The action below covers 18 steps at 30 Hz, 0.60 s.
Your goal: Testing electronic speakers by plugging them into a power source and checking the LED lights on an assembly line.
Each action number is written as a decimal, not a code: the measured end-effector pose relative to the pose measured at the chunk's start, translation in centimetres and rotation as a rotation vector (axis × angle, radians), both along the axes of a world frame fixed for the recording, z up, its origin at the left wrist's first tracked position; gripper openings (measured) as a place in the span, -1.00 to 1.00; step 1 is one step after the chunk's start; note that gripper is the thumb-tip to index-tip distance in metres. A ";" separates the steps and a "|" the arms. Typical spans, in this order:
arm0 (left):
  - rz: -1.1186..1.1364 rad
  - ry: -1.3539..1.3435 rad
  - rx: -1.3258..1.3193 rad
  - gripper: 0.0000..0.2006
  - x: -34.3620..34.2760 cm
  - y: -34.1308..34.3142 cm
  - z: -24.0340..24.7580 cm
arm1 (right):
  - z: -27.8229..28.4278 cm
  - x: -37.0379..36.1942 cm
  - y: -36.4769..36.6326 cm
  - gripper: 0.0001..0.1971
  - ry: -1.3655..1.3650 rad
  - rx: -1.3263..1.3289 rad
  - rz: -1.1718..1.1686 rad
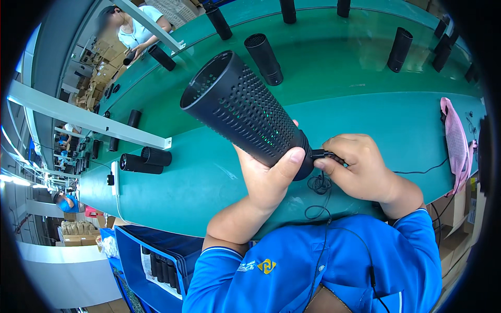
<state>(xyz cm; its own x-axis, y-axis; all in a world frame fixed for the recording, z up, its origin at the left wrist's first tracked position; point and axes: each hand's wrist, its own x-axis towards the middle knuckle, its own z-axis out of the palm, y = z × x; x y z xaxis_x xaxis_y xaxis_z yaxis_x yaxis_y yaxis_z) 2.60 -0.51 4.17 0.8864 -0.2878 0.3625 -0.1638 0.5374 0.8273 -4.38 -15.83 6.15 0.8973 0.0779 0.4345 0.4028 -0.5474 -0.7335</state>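
A black tapered cylinder with a perforated wall (245, 107) is tilted up in front of me, its wide open rim toward the upper left. My left hand (266, 180) is wrapped round its narrow lower end, thumb on the near side. Small green lights shine through the holes near that end. My right hand (360, 167) pinches a black cable plug (320, 154) against the side of the cylinder's base; whether it is fully inserted I cannot tell. Thin black cable (319, 183) hangs in loops below the plug, over the bench and down my blue shirt.
Two black cylinders (141, 163) stand close together on the green bench (209, 203) at left. Others, like one perforated cylinder (263, 58), stand on the far green surface. A pink cloth (456, 141) hangs at right. A blue bin (151, 261) holds several cylinders. A co-worker (138, 28) handles something far left.
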 end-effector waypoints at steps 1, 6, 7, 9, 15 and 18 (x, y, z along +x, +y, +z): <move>-0.033 0.009 -0.039 -0.37 0.1 0.0 0.0 | 0.2 0.0 -0.2 -0.93 -0.003 0.009 0.010; -0.494 0.333 -0.248 -0.37 1.2 0.4 2.1 | 0.5 0.8 -3.7 -0.85 0.379 0.223 0.208; -0.638 0.436 -0.304 -0.37 1.4 0.5 2.4 | 0.5 1.0 -4.0 -0.81 0.507 0.290 0.269; -0.520 0.354 -0.201 -0.37 1.5 0.6 2.1 | 0.0 1.3 -3.6 -0.75 0.334 0.199 0.144; -0.118 -0.019 0.161 -0.37 1.2 1.0 1.6 | -0.7 1.5 -1.1 -0.46 -0.116 -0.035 -0.095; -0.082 -0.151 0.208 -0.38 0.7 0.8 1.5 | -0.6 0.9 -0.5 -0.34 -0.047 -0.012 0.030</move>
<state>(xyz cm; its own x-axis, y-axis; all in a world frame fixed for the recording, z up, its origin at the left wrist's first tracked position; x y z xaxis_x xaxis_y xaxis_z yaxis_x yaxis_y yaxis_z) 3.30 0.33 5.71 0.7977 -0.4383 0.4142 -0.2565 0.3750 0.8908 -3.46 -16.31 5.57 0.8731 0.1094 0.4751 0.4528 -0.5431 -0.7071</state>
